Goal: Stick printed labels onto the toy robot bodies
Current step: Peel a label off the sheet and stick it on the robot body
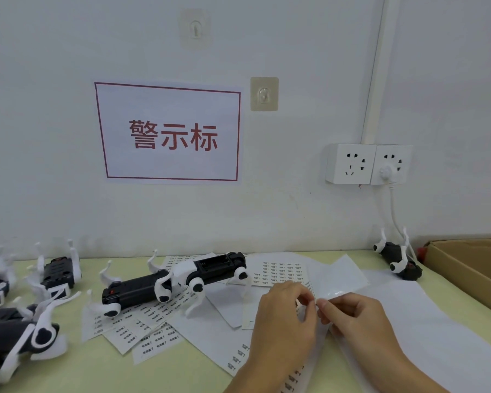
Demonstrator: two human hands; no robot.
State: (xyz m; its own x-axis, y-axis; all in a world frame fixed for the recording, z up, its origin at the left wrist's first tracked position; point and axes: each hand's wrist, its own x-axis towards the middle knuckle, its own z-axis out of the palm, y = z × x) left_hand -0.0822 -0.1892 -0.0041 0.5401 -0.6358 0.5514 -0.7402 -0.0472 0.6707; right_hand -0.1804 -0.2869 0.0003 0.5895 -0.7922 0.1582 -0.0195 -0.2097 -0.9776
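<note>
- Label (315, 303): pinched where the two hands meet, at the curled edge of a label sheet (318, 282); too small to read, and whether it is fully free of the backing cannot be told.
- Right hand (355, 316): thumb and forefinger closed narrowly at the label's right side.
- Left hand (287, 310): fingertips curled in, pinching the sheet edge or the label just beside the right fingertips; which of the two cannot be told.
- Nearest toy robot body (210, 268): lies on its back up and to the left of the grip, battery bay upward, legs splayed, long axis running left to right. The left hand is the nearer of the two.
- Second toy body (138, 289): touching or nearly touching the first at its left end, farther from the grip.
- Judgement: the next move carries the label leftward and away from the person; the label's long side should be aligned with the body's long axis.
- Further bodies (57, 272) stand at the far left; one body (398, 259) lies apart at the right, near a cardboard box (471, 268).
- Loose label sheets (142, 321) overlap on the table (97, 364).
</note>
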